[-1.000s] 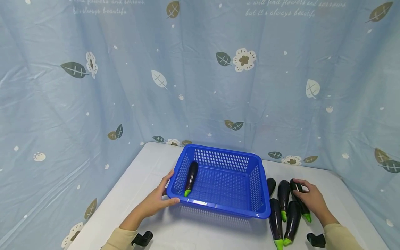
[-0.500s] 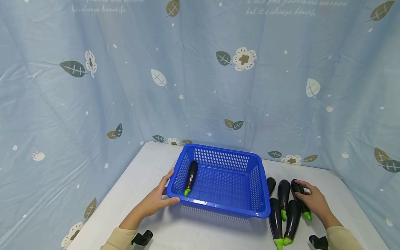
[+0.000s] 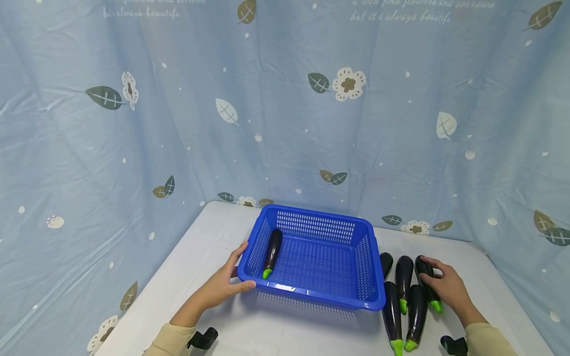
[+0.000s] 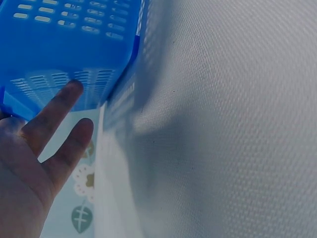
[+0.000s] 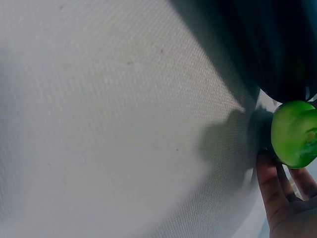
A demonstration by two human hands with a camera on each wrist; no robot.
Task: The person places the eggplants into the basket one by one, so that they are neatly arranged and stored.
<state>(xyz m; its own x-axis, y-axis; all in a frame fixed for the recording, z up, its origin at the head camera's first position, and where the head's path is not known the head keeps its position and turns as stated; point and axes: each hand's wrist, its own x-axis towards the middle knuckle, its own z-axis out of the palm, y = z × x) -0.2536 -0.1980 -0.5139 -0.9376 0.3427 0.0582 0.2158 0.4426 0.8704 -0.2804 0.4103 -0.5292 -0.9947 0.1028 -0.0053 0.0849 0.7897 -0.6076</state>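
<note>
A blue plastic basket [image 3: 313,257] with slotted walls stands on the table, one dark eggplant [image 3: 273,249] lying along its left side. My left hand [image 3: 218,287] holds the basket's near left corner, thumb on the front rim. Two outstretched fingers [image 4: 54,109] reach toward the slotted wall in the left wrist view. At the right, my right hand [image 3: 450,287] grips the far right eggplant [image 3: 424,268] from above, thumb and fingers on either side. Its green stem end [image 5: 292,134] shows close up in the right wrist view.
Several more eggplants [image 3: 403,277] lie close together beside the basket's right wall, green ends toward the near side. A white cloth [image 3: 294,336] covers the table. Behind and along the sides hangs a blue patterned curtain [image 3: 285,128].
My right hand has shifted slightly to the right, and the top of the eggplant in its grip moved with it. The left hand and the basket keep their places.
</note>
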